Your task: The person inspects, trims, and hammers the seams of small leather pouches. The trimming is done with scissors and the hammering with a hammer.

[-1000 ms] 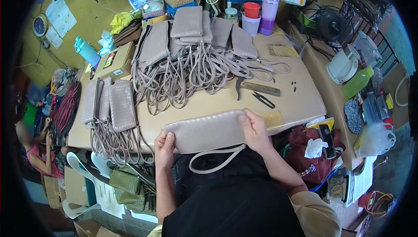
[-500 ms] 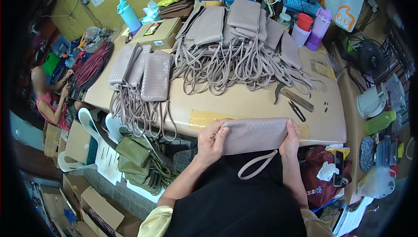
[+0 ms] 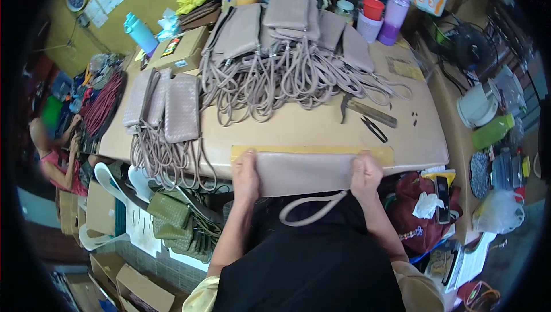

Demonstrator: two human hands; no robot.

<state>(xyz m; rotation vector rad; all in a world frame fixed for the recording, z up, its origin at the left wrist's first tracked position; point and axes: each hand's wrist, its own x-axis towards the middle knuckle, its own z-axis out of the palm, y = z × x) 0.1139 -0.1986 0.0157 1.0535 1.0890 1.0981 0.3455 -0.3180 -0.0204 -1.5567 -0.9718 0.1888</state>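
A greyish-mauve wristlet pouch (image 3: pixel 304 173) is stretched level between my two hands at the table's front edge. My left hand (image 3: pixel 246 175) is closed on its left end, thumb on top. My right hand (image 3: pixel 365 174) grips the right end the same way. The wrist strap (image 3: pixel 313 211) hangs in a loop from the pouch's lower right corner. Beyond my hands lie black thread snips (image 3: pixel 374 129) and a hammer-like tool with a flat handle (image 3: pixel 372 112). Matching pouches (image 3: pixel 287 11) are piled at the back, their straps trailing forward.
Woven pouches (image 3: pixel 182 108) lie at the table's left. Green pouches (image 3: pixel 172 220) rest on a white chair (image 3: pixel 140 231). A maroon bag (image 3: pixel 410 214) sits at right below the table. Bottles (image 3: pixel 396 16) and a cardboard box (image 3: pixel 181 51) stand behind. Another person (image 3: pixel 57 160) sits far left.
The pouch has turned from its patterned face to a smooth-looking face and is now level. Both hands have shifted left, thumbs now on top. The whole view has shifted slightly.
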